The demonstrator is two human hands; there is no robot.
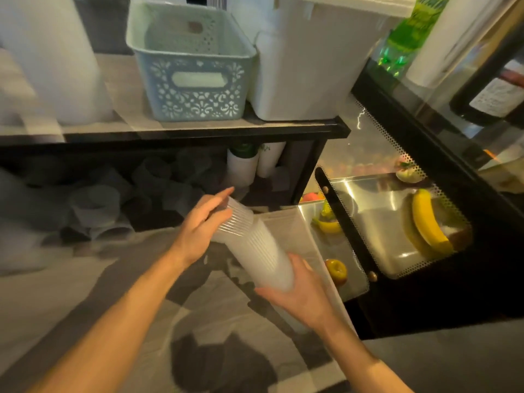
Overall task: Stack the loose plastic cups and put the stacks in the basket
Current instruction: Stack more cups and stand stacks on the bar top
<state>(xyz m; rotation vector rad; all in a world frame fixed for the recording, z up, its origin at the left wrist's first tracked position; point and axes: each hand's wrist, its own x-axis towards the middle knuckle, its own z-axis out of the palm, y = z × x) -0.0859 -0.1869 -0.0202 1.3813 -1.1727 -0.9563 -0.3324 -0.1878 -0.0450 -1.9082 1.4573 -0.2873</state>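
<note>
A tilted stack of plastic cups [255, 245] is held at frame centre: its rim end is gripped by the left hand [202, 222], its base cupped by the right hand [297, 293]. The basket [192, 61] is seen on the shelf [198, 131], upper centre.

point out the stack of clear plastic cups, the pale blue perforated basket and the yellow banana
stack of clear plastic cups [255, 245], head view, ribbed middle
pale blue perforated basket [195, 100], head view, front wall
yellow banana [429, 222], head view, mid-body

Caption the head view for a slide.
Both hands, left hand and right hand, hold a tilted cup stack below the shelf's blue basket.
</note>
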